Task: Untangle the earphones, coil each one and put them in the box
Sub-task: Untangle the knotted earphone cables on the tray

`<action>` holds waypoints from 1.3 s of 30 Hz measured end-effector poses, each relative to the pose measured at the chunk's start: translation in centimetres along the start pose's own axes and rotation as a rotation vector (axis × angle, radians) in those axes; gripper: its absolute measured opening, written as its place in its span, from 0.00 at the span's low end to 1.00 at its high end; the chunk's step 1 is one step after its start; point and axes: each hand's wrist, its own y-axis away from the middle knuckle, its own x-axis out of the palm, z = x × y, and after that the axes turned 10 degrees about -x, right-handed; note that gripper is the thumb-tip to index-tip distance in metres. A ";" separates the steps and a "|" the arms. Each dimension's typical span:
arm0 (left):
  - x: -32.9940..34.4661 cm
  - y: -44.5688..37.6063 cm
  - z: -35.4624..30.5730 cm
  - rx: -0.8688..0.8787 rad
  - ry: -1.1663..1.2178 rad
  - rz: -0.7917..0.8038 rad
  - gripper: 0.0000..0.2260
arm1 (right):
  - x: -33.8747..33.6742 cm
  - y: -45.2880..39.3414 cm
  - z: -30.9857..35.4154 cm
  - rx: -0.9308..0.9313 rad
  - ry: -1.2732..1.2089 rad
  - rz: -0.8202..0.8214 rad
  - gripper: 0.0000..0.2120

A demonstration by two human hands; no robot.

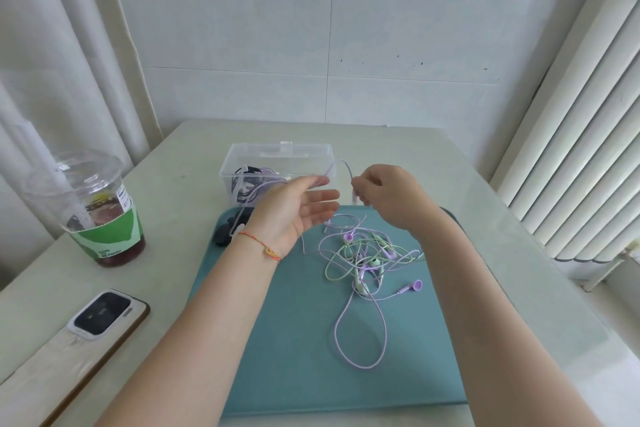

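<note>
The right hand is pinching a thin lilac earphone cord that is arching across to the flat, spread-fingered left hand, with the clear plastic box lying just behind.

two bare forearms enter the picture from the bottom edge, at about 6 o'clock, and they narrow toward the wrists. no sleeve covers them anywhere in view; the arms are uncovered up to the edge of the frame. the left hand has a thin string bracelet around the wrist, made of red thread with some yellow or orange in it, and there is a small knot or loop on the side toward 5 o'clock. the right hand and its wrist carry nothing: no ring, watch or band can be seen. on the fingers of the left hand also no ring shows. the nails are too blurred to describe.
</note>
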 end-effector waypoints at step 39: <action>1.0 0.8 0.8 0.068 -0.544 0.129 0.13 | -0.3 0.3 1.6 0.157 -0.434 -0.170 0.09</action>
